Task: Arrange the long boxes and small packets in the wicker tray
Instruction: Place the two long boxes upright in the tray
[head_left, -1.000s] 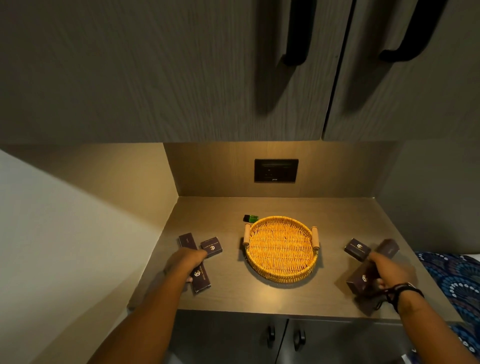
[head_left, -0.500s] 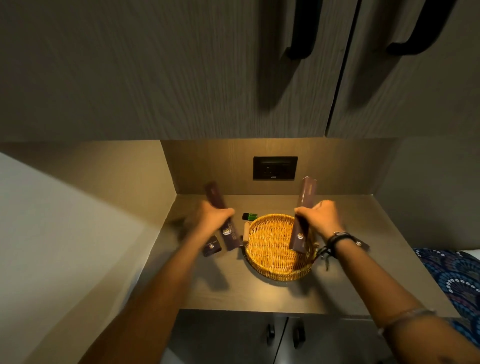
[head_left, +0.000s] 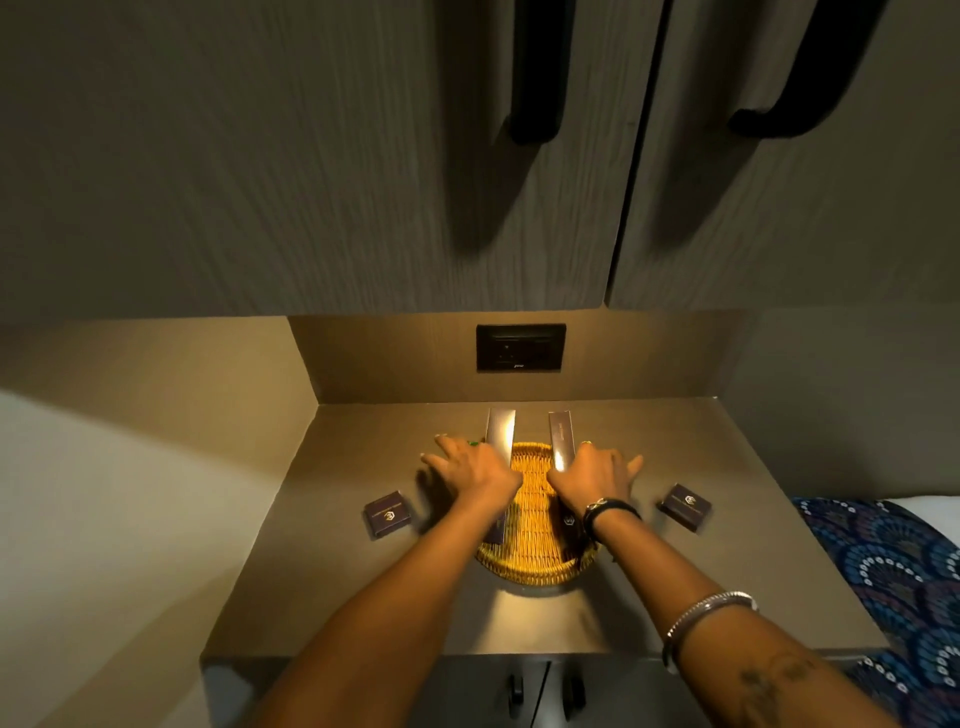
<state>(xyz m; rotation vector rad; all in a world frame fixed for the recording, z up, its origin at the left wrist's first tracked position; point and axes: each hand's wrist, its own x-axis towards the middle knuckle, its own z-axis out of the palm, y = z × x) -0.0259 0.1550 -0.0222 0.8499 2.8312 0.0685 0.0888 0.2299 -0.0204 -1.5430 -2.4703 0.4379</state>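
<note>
A round wicker tray sits mid-counter. Two long dark boxes stand side by side over it, running front to back. My left hand grips the left long box, whose near end shows under my wrist. My right hand grips the right long box. Both far ends stick out past the tray's back rim. One small dark packet lies on the counter left of the tray, another small packet to its right.
A small green object peeks out behind my left hand. A black wall socket is on the back panel. Upper cupboard doors with black handles hang overhead. A patterned blue fabric lies right of the counter.
Both hands have brought their long boxes from upright beside the tray inward and down, so the boxes now lie parallel over the tray. The view has shifted a little.
</note>
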